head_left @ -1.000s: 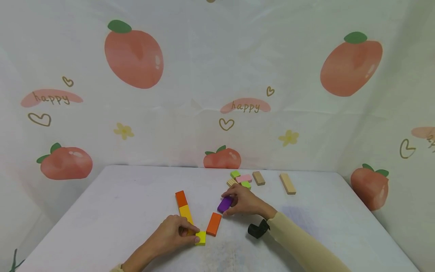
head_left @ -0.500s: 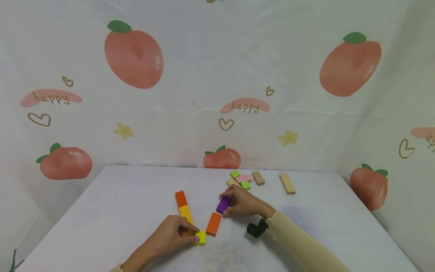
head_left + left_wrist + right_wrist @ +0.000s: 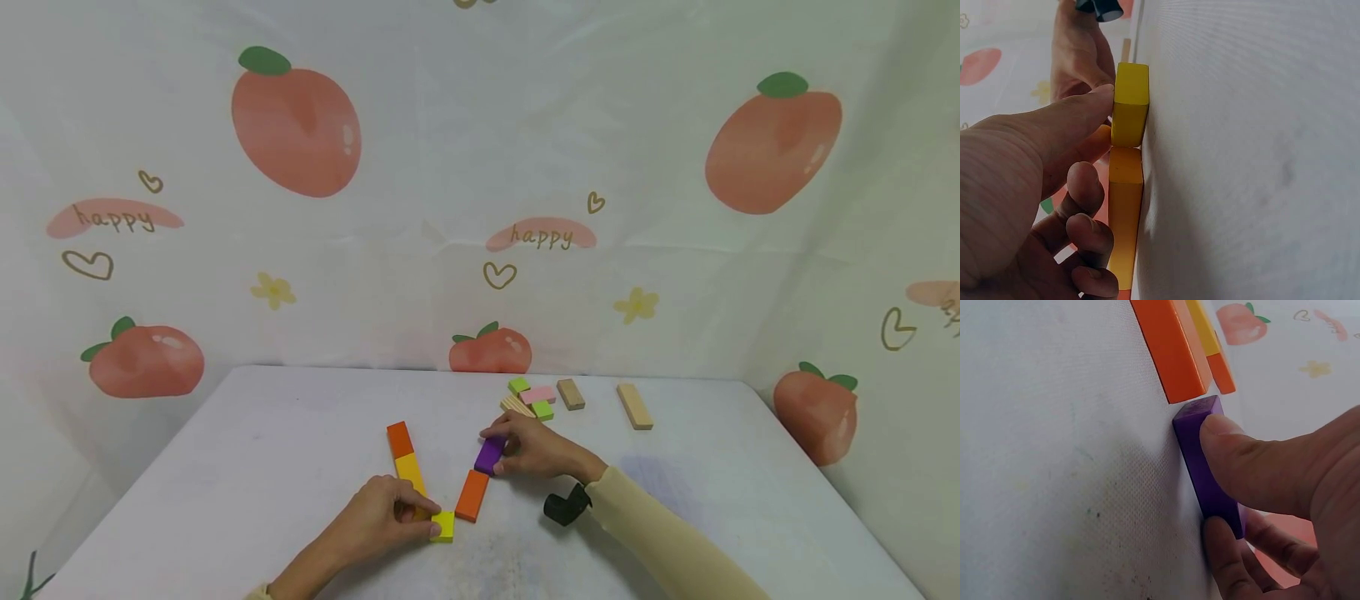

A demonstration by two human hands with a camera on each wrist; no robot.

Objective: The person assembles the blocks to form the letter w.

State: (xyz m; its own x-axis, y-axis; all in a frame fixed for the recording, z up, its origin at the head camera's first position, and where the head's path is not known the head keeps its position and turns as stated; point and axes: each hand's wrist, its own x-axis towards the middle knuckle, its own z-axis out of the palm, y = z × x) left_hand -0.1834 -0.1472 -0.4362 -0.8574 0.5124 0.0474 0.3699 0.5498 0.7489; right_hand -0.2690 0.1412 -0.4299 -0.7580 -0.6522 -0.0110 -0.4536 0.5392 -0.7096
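Observation:
My left hand (image 3: pixel 429 517) pinches a small yellow block (image 3: pixel 443 525) at the near end of a line made of an amber block (image 3: pixel 410 471) and an orange block (image 3: pixel 400 438). In the left wrist view the thumb (image 3: pixel 1066 119) lies on the yellow block (image 3: pixel 1130 106), and curled fingers rest beside the amber block (image 3: pixel 1124 212). My right hand (image 3: pixel 501 450) pinches a purple block (image 3: pixel 491 455) lying flat on the white table (image 3: pixel 285 450). The purple block (image 3: pixel 1194 444) nearly touches the far end of a second orange block (image 3: pixel 1169 350), seen in the head view as the slanted orange block (image 3: pixel 472 495).
A small heap of green, pink and plain wooden blocks (image 3: pixel 529 398) lies just beyond the right hand. Two plain wooden blocks (image 3: pixel 570 393) (image 3: pixel 634 406) lie farther right. A peach-print cloth (image 3: pixel 480 208) hangs behind the table. A black wrist camera (image 3: pixel 564 506) sits on the right forearm.
The right hand has slid the purple block slightly left and nearer, toward the far end of the slanted orange block. The left hand has stayed on the yellow block.

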